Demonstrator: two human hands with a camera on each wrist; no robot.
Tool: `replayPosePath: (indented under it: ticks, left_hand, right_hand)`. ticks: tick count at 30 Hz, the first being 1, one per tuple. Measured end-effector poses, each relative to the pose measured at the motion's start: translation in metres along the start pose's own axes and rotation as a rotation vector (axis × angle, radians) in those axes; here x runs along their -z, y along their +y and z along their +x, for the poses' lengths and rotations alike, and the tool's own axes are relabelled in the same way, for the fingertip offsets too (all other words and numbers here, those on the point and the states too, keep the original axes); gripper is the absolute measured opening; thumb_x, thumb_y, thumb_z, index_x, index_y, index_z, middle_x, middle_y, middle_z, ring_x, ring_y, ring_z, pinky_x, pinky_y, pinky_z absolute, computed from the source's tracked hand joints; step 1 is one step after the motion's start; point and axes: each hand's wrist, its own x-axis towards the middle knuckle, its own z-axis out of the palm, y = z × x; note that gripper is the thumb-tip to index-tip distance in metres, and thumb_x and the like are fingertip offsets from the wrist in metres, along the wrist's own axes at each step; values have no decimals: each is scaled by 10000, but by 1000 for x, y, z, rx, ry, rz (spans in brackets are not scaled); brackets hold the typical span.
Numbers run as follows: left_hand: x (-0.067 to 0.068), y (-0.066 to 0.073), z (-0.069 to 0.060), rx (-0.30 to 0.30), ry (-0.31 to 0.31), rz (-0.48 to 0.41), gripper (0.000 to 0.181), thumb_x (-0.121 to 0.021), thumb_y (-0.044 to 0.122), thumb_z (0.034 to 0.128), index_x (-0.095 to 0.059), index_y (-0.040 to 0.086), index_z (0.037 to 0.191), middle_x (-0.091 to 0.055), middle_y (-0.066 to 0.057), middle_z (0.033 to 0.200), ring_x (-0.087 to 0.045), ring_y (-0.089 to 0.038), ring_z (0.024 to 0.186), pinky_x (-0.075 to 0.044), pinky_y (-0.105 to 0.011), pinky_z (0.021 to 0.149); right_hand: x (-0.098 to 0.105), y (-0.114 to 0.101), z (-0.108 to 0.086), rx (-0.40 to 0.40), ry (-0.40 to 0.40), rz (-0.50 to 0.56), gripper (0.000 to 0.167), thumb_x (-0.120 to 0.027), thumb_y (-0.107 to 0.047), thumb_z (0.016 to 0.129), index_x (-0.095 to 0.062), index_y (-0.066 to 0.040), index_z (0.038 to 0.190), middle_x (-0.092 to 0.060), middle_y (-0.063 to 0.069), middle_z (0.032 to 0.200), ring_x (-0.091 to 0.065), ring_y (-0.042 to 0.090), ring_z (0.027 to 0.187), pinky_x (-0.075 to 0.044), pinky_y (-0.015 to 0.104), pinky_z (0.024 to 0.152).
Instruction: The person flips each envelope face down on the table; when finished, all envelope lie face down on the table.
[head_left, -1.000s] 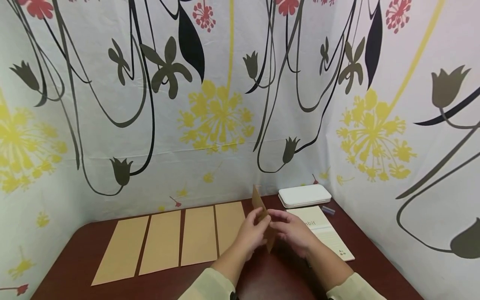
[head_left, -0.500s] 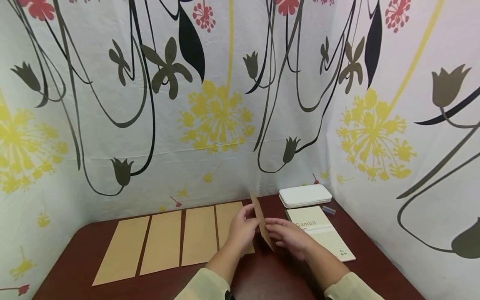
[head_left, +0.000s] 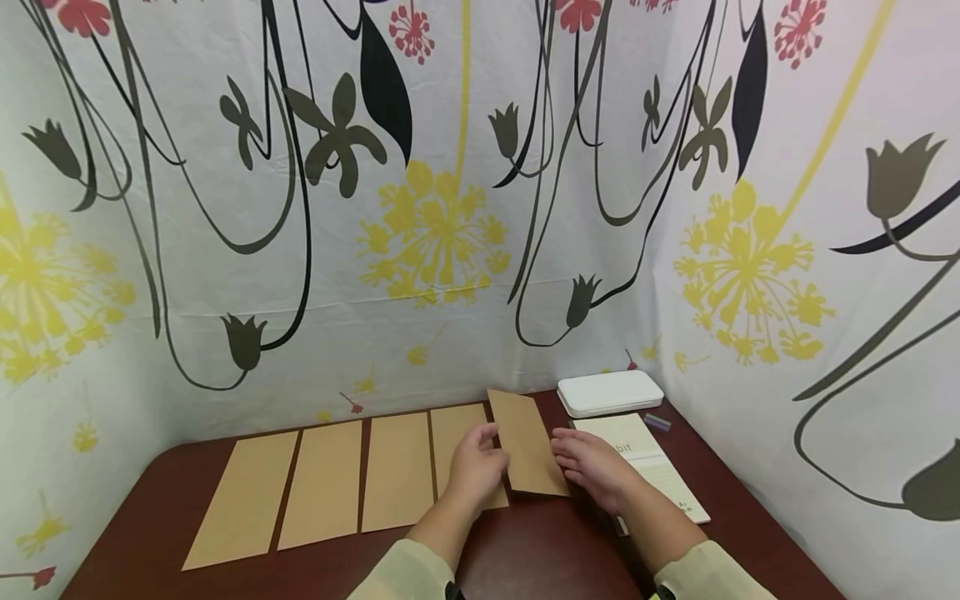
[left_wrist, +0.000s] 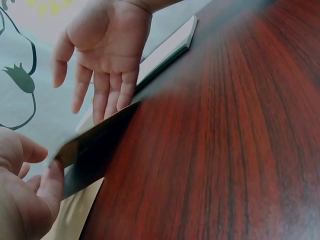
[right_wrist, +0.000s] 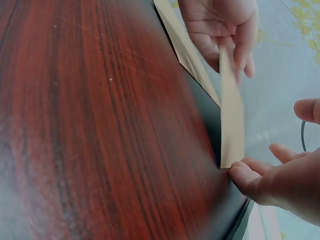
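Note:
A brown kraft-paper card (head_left: 528, 446) lies tilted between my two hands, its left edge raised off the table. My left hand (head_left: 474, 462) holds that raised edge; the left wrist view has a digit touching it. My right hand (head_left: 596, 467) is on the other side, its straight fingertips at the card's right edge. In the right wrist view those fingers (right_wrist: 245, 175) meet the card's lower corner. Left of my hands lies a row of several similar flat cards (head_left: 396, 471); my left hand partly covers the nearest.
A pale notebook (head_left: 637, 454) lies right of the card, partly behind my right hand. Behind it are a white case (head_left: 609, 392) and a small purplish stick-like piece (head_left: 657, 422). Patterned curtains (head_left: 442, 350) stand behind and beside the dark red table (head_left: 525, 558).
The card was nearly upright between both hands; it has leaned over to the right, so its broad face shows. My left hand has shifted left and my right hand slightly right.

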Motion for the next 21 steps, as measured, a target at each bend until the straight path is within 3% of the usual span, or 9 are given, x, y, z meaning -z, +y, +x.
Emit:
replayPosePath:
  ticks: [6,9,12,17,19,21]
  left_hand:
    - [2,-2,0,27,-106,104,607,-680,86,936,-554,51,1529,-522,-216,1621,-528,-428,1470,-531,-542,1127]
    - [0,-1,-1,21,-163,135,590,-687,118,940,-569,58,1516,-514,-245,1618,-545,-419,1451,-541,-546,1110]
    - [-2,1,-3,18,-187,150,572,-699,125,931,-593,58,1489,-554,-264,1570,-614,-386,1335,-586,-497,1001]
    - [6,12,-5,-3,-127,218,535,-719,177,942,-623,115,1465,-595,-263,1495,-649,-371,1197,-592,-474,889]
    - [16,18,-3,-12,-81,271,522,-717,226,964,-623,163,1473,-592,-250,1506,-637,-385,1256,-590,-493,920]
    - [29,23,1,-8,-60,320,527,-700,271,984,-605,204,1499,-603,-234,1506,-667,-446,1151,-593,-547,868]
  right_hand:
    - [5,-1,1,2,-1,-20,653,-506,-251,1108,-296,56,1644,-310,343,1700,-281,514,1605,-223,673,1311]
    - [6,-2,1,3,3,-38,644,-494,-250,1115,-294,53,1646,-301,340,1705,-268,514,1609,-219,675,1310]
    - [6,-4,1,4,11,-46,642,-497,-253,1114,-299,51,1645,-305,339,1702,-270,514,1607,-235,677,1305]
    - [0,-13,-1,29,20,-63,648,-527,-251,1105,-313,50,1638,-321,334,1699,-297,499,1603,-329,635,1277]
    - [-2,-19,-1,50,22,-78,642,-538,-254,1101,-332,41,1633,-326,324,1702,-302,492,1603,-326,624,1285]
    - [-5,-26,0,76,13,-93,629,-540,-259,1103,-350,27,1629,-332,304,1708,-302,487,1606,-291,629,1306]
